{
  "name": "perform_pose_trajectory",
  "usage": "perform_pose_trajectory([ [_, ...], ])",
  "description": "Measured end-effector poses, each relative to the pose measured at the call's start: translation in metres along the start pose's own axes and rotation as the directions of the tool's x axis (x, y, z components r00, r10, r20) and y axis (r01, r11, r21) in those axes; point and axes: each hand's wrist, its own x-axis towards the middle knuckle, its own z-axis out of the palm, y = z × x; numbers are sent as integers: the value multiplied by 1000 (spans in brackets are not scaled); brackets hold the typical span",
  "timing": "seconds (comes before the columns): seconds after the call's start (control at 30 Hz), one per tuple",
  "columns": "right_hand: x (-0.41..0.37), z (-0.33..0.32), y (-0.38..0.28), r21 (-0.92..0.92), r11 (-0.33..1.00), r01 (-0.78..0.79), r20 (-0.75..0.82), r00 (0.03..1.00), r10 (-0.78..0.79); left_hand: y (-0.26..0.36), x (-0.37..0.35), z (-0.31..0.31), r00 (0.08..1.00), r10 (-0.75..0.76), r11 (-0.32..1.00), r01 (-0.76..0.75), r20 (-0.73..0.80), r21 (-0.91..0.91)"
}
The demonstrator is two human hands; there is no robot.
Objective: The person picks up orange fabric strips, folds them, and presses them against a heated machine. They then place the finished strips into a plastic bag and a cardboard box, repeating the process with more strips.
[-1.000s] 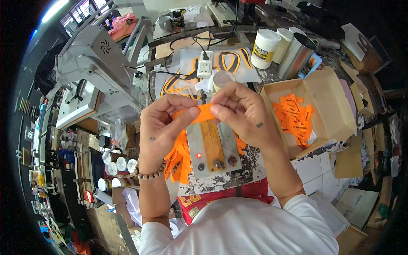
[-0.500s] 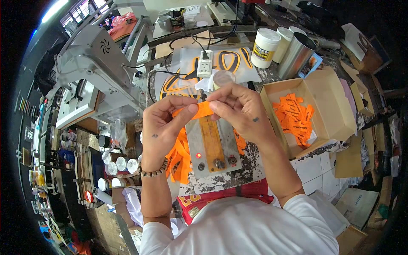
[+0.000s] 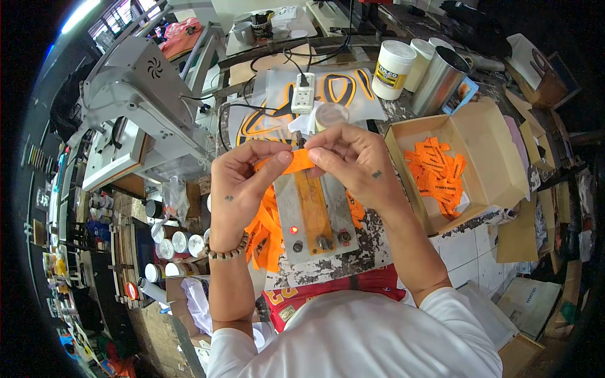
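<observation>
Between my two hands an orange ribbon strip (image 3: 298,162) is stretched, one end pinched by each. My left hand (image 3: 247,173) grips its left end between thumb and fingers. The right end is in the thumb and fingertips of my right hand (image 3: 348,160). Right below lies a metal device (image 3: 291,211) with a yellowish band along its middle, knobs and a lit red lamp. More orange ribbon (image 3: 266,233) is heaped at the device's left side, and a little shows at its right, partly hidden.
An open cardboard box (image 3: 498,160) on the right holds printed orange strips (image 3: 436,173). A power strip (image 3: 303,94) with cables and a round clear-lidded tub (image 3: 331,116) sit ahead. White tubs (image 3: 394,69) and a metal cylinder (image 3: 440,80) stand back right. A heat press (image 3: 135,107) is at left.
Almost nothing differs. Both hands keep the ribbon strip pinched in about the same spot, with only a slight shift of the fingers.
</observation>
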Motion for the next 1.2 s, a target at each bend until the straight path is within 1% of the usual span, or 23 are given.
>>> perform_pose_trajectory([
  [0.47, 0, -1, 2, -1, 1000, -22, 0, 1000, 22, -2, 1, 0, 1000, -7, 1000, 7, 1, 13],
  [0.67, 0, -3, 6, -31, 999, -33, -1, 999, 33, -4, 0, -1, 1000, 1, 1000, -1, -4, 11],
  [0.77, -3, -5, 5, -15, 1000, -10, -7, 1000, 10, 4, -9, 0, 999, -21, 999, 23, -36, 45],
  [0.83, -12, -14, 1, -90, 996, -29, -52, 998, 25, 31, -32, 4, 996, 43, 975, -24, -83, 223],
  [0.87, -20, -21, 4, -82, 996, -39, -57, 998, 35, 46, -50, -1, 998, 70, 968, -70, 11, 239],
  [0.9, -27, -32, 9, -190, 979, -73, -105, 993, 53, 56, -65, -8, 990, 96, 960, -119, 100, 253],
  [0.93, -35, -41, 16, -295, 949, -110, -151, 986, 67, 53, -72, -10, 882, 406, 885, -444, 238, 136],
  [0.97, -44, -50, 24, -286, 951, -117, -146, 986, 77, 38, -87, 32, 690, 679, 705, -708, -252, -42],
  [1.0, -54, -58, 34, -377, 916, -138, -162, 983, 82, 48, -89, 15, 724, 683, 730, -671, 98, -133],
  [1.03, -63, -63, 44, -464, 871, -162, -180, 980, 86, 70, -88, 0, 648, 624, 770, -603, 436, -207],
  [1.07, -69, -66, 56, -460, 871, -172, -179, 979, 99, 84, -91, 1, 676, 513, 849, -488, 529, -200],
  [1.13, -82, -73, 70, -602, 738, -303, -192, 953, 234, 79, -84, 8, 563, 598, 792, -523, 570, -314],
  [1.17, -87, -67, 70, -565, 777, -278, -182, 960, 211, 78, -88, 9, 564, 601, 793, -514, 567, -329],
  [1.2, -91, -68, 73, -570, 769, -290, -195, 957, 216, 78, -95, 7, 634, 562, 818, -523, 532, -242],
])
